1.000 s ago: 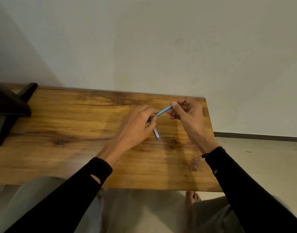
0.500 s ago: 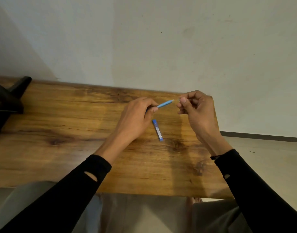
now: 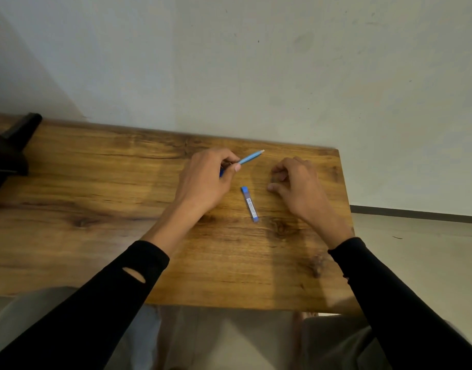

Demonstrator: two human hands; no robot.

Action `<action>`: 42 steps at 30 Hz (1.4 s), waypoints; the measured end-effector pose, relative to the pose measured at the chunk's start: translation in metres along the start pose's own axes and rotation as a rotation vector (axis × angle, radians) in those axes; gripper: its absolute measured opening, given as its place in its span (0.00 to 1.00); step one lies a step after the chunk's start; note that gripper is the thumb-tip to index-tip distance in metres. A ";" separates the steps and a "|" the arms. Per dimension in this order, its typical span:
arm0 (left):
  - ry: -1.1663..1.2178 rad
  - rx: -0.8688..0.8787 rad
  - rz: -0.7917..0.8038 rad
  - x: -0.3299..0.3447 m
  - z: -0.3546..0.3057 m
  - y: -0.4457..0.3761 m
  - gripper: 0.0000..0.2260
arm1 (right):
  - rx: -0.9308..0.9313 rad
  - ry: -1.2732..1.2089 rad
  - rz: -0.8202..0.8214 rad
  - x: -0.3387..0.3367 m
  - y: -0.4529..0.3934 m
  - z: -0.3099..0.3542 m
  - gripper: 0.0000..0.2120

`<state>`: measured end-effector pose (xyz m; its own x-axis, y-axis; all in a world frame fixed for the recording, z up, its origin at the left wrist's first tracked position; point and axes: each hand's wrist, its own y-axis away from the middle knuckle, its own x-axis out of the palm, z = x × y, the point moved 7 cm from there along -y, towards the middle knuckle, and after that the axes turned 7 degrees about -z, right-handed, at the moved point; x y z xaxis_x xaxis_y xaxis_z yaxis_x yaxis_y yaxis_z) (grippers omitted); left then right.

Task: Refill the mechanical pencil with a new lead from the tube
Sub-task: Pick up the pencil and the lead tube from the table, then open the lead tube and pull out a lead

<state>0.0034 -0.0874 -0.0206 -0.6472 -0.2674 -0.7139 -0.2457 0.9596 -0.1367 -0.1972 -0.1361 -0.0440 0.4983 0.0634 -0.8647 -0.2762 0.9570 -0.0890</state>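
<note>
Pencil held, lead tube lying between 2 hands

Left hand (image 3: 205, 180) pinches the blue pencil (image 3: 249, 158); right hand (image 3: 296, 182) is curled, contents unclear; lead tube (image 3: 249, 204) lies on the table (image 3: 96, 209).

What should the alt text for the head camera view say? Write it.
A person's left hand holds a blue mechanical pencil above a wooden table, while the loosely curled right hand rests beside a blue lead tube lying flat between them.
</note>
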 end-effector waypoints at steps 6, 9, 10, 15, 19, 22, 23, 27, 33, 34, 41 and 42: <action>-0.003 0.040 0.030 0.006 -0.005 0.002 0.08 | 0.111 -0.455 -0.168 -0.029 -0.004 -0.001 0.06; -0.017 0.071 0.036 0.009 -0.009 0.004 0.08 | 0.147 -0.582 -0.147 -0.020 -0.002 0.001 0.03; -0.018 0.071 0.034 0.010 -0.009 0.004 0.08 | 0.153 -0.605 -0.149 -0.019 -0.002 0.001 0.03; -0.015 0.077 0.036 0.011 -0.009 0.004 0.08 | 0.176 -0.642 -0.180 -0.023 -0.004 0.003 0.03; -0.030 0.073 0.050 0.012 -0.008 0.005 0.08 | 0.240 -0.629 -0.260 -0.032 -0.003 -0.001 0.05; -0.030 0.035 0.027 0.008 -0.002 0.002 0.07 | 0.279 -0.488 -0.220 -0.038 -0.006 -0.014 0.08; -0.029 0.021 0.019 0.006 0.000 0.002 0.06 | 0.277 -0.388 -0.140 -0.035 -0.007 -0.018 0.09; -0.076 -0.010 0.026 0.006 0.004 0.002 0.07 | 0.247 -0.028 0.119 -0.013 -0.004 -0.025 0.10; -0.274 -0.006 -0.031 0.002 0.009 0.004 0.08 | 0.302 -0.087 0.151 -0.015 -0.006 -0.033 0.11; -0.299 -0.008 -0.035 0.002 0.010 0.005 0.08 | 0.330 -0.142 0.129 -0.020 -0.007 -0.035 0.11; -0.326 -0.037 -0.038 0.002 0.012 0.007 0.09 | 0.318 -0.234 -0.116 -0.046 -0.005 -0.028 0.10; -0.325 -0.041 -0.032 0.003 0.013 0.007 0.09 | 0.305 -0.239 -0.129 -0.048 -0.004 -0.024 0.10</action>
<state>0.0091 -0.0805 -0.0321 -0.3766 -0.2491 -0.8923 -0.2948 0.9453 -0.1395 -0.2394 -0.1501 -0.0142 0.6999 -0.0333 -0.7134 0.0394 0.9992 -0.0080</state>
